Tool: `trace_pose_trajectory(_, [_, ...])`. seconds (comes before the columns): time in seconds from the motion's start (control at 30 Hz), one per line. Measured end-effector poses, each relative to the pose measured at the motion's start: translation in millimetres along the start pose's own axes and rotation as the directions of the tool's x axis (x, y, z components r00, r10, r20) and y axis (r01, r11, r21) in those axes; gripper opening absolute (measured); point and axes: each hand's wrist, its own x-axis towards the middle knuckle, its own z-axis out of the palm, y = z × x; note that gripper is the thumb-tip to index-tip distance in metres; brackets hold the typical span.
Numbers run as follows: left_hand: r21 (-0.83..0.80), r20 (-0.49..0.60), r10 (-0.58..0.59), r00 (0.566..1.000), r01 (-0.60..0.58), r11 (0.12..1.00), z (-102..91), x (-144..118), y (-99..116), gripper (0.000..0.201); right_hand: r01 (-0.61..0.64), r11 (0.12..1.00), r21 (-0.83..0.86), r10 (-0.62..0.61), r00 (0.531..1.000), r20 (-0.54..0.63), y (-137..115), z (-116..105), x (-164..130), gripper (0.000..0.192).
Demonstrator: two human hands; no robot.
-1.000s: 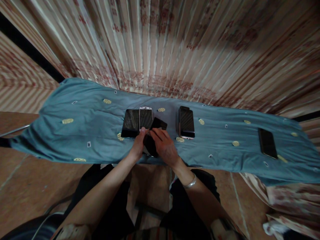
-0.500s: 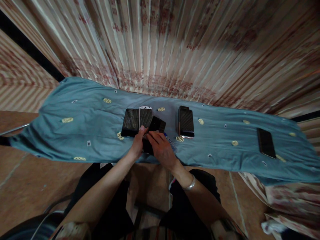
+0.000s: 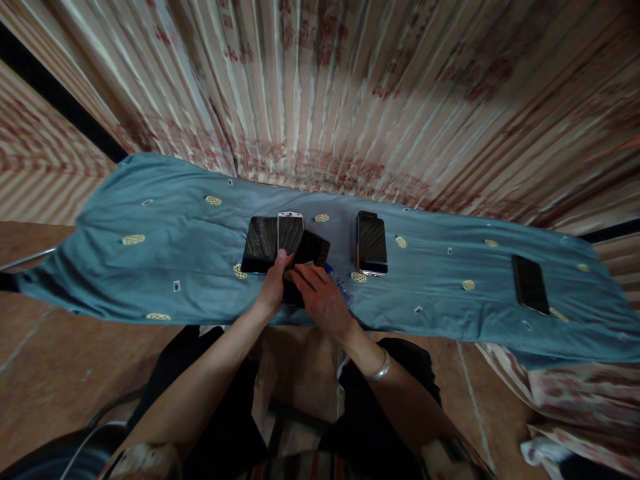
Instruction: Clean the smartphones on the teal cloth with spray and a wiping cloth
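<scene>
Both hands at the near edge of the desk, over a blue cloth (image 3: 150,267) with yellow motifs. Left hand (image 3: 273,288) and right hand (image 3: 320,299) together grasping a black phone (image 3: 309,253), tilted, far end raised just beside the white phone (image 3: 290,232). Left grip closed on its left edge, thumb on top; right grip clasping the near end, fingers (image 3: 303,275) laid across it. Dark tablet-like device (image 3: 260,243) touching the white phone's left side. Stacked dark phones (image 3: 371,243) near, to the right. Lone black phone (image 3: 530,285) well apart, far right. Silver bangle (image 3: 379,369) on right wrist. Striped curtain (image 3: 350,87) behind.
</scene>
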Motion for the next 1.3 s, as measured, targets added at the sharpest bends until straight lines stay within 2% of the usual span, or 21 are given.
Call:
trace_pose_trajectory(0.1, [0.043,-0.001,0.060,0.998,-0.060,0.997,5.4,-3.3,-3.5,0.059,-0.070,0.997,-0.024,0.069,0.997,-0.029,10.9,-2.3,2.1,0.039])
trace_pose_trajectory(0.2, [0.055,0.018,0.052,0.998,-0.053,0.997,8.1,-5.2,-3.4,0.060,-0.122,0.992,-0.019,0.122,0.992,-0.039,17.1,-2.4,2.6,0.042])
trace_pose_trajectory(0.57, [0.033,0.050,0.042,0.998,-0.044,0.999,1.0,-1.0,10.3,0.066,-0.014,1.000,0.009,0.014,1.000,0.010,-1.3,1.3,-3.3,0.039])
trace_pose_trajectory(0.83, [0.019,0.039,0.020,0.999,-0.021,1.000,8.0,-5.5,9.9,0.069,-0.120,0.992,-0.031,0.117,0.990,-0.082,19.0,-0.5,-0.1,0.040])
trace_pose_trajectory(1.1, [-0.028,0.038,-0.011,0.999,0.012,1.000,6.6,-4.0,22.6,0.070,-0.067,0.998,-0.011,0.068,0.998,0.017,4.1,0.0,-4.2,0.039])
trace_pose_trajectory(1.3, [-0.028,0.024,-0.066,0.998,0.067,0.997,12.3,-8.5,22.4,0.067,-0.172,0.985,-0.022,0.170,0.984,-0.062,21.9,-2.3,-0.7,0.041])
